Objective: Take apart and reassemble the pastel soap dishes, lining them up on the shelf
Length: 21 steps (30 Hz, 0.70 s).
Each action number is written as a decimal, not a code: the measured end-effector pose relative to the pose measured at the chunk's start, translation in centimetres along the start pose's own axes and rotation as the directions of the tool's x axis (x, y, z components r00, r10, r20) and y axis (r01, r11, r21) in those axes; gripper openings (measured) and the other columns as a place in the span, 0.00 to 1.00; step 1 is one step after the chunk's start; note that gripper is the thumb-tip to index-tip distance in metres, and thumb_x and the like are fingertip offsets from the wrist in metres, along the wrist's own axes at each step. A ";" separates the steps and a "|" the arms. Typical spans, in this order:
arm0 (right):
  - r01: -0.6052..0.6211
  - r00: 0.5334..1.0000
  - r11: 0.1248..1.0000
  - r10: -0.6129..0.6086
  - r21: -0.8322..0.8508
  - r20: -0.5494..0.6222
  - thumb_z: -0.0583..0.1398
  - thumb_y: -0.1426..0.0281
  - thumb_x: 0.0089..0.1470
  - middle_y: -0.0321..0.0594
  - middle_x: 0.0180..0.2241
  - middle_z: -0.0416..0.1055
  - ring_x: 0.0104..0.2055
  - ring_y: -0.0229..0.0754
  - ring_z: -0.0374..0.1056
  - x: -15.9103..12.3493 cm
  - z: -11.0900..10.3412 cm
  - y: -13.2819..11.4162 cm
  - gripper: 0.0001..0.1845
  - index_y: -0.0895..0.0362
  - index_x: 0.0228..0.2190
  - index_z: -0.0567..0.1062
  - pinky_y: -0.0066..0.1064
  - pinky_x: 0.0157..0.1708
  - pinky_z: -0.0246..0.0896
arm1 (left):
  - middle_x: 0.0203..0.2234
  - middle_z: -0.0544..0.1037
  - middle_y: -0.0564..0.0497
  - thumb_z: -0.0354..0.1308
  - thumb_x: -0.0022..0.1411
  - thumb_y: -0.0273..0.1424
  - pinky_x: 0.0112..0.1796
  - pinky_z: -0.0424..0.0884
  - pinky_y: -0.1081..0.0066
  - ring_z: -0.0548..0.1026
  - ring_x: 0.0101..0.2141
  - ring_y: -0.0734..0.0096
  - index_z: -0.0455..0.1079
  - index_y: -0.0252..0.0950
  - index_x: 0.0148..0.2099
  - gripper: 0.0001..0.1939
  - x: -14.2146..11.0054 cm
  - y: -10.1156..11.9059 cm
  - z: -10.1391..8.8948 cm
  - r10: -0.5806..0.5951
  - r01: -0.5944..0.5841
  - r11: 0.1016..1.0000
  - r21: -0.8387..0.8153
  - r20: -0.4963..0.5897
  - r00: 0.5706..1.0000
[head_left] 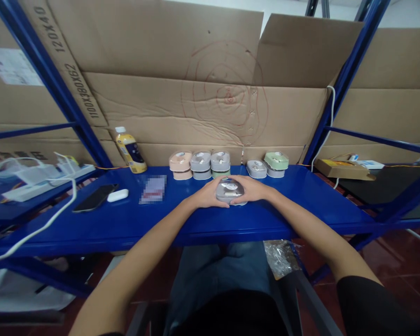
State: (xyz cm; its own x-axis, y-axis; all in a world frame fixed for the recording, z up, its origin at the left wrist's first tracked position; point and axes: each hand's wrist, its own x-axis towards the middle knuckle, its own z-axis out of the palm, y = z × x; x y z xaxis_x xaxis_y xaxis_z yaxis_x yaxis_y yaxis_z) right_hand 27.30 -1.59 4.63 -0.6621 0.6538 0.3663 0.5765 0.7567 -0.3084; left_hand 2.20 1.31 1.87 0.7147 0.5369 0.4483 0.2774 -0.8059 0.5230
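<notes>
My left hand (211, 192) and my right hand (249, 188) curve around opposite sides of a rounded grey box (230, 188) with a shiny see-through top. It sits low over the front-middle of the blue table, and whether it touches the surface I cannot tell. Behind it are stacks of similar boxes: a peach box (180, 161), a grey-blue box (200, 161) and another grey-blue box (220, 161) with a green one beneath. Farther right, a single grey box (256, 169) stands beside a green box (276, 160) on a grey one.
On the left of the blue table (196, 228) are a yellow bottle (131, 150), a blurred-out packet (153, 189), a white earphone case (118, 195) and a black phone (95, 198). A white cable (61, 210) crosses the left end. Cardboard (143, 102) walls the back.
</notes>
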 end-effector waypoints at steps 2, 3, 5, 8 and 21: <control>0.005 1.000 1.000 -0.005 0.022 -0.027 0.72 0.47 0.48 0.50 0.62 0.71 0.61 0.60 0.70 -0.1 -0.5 0.2 0.51 0.53 0.66 0.66 0.55 0.62 0.66 | 0.66 0.66 0.36 0.78 0.44 0.50 0.63 0.64 0.42 0.68 0.64 0.38 0.52 0.40 0.74 0.62 0.0 0.2 0.1 -0.018 0.018 1.000 -0.004 -0.023 1.000; 0.006 0.999 0.999 -0.005 0.042 -0.044 0.71 0.47 0.50 0.49 0.61 0.72 0.60 0.59 0.71 -0.3 -1.0 0.4 0.47 0.53 0.65 0.67 0.54 0.61 0.66 | 0.66 0.67 0.35 0.78 0.43 0.50 0.63 0.64 0.41 0.68 0.64 0.38 0.50 0.39 0.75 0.64 0.0 0.3 0.1 -0.034 0.034 0.999 -0.005 -0.036 0.999; -0.015 0.996 0.995 0.023 0.094 -0.081 0.67 0.48 0.56 0.47 0.59 0.74 0.58 0.56 0.72 -0.8 -2.3 1.2 0.40 0.52 0.63 0.69 0.52 0.61 0.67 | 0.64 0.68 0.33 0.78 0.43 0.52 0.62 0.65 0.41 0.69 0.63 0.36 0.47 0.38 0.76 0.67 -0.1 0.3 0.1 -0.080 0.080 0.997 0.001 -0.046 0.996; -0.115 0.974 0.981 0.142 0.155 -0.177 0.62 0.49 0.62 0.45 0.58 0.75 0.58 0.54 0.72 -1.9 -4.2 3.2 0.32 0.52 0.61 0.71 0.51 0.61 0.66 | 0.62 0.70 0.35 0.76 0.48 0.52 0.61 0.66 0.42 0.70 0.63 0.38 0.54 0.39 0.74 0.59 -0.3 0.5 0.1 -0.098 0.099 0.994 0.048 -0.027 0.995; -0.380 0.833 0.914 0.405 0.141 -0.377 0.59 0.46 0.63 0.47 0.56 0.77 0.58 0.57 0.73 -3.4 -4.8 7.6 0.33 0.53 0.59 0.73 0.52 0.60 0.67 | 0.55 0.74 0.41 0.53 0.72 0.48 0.64 0.65 0.52 0.70 0.61 0.51 0.78 0.38 0.54 0.23 0.3 -0.1 -0.2 -0.127 0.144 0.987 0.070 -0.205 0.971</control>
State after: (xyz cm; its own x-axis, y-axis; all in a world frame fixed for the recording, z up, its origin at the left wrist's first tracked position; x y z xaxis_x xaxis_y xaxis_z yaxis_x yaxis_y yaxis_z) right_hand 36.22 1.92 5.24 -0.1377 0.8481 0.5116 0.7111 0.4442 -0.5450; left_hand 2.20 1.63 2.08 0.5271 0.6743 0.5172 0.4217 -0.7359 0.5297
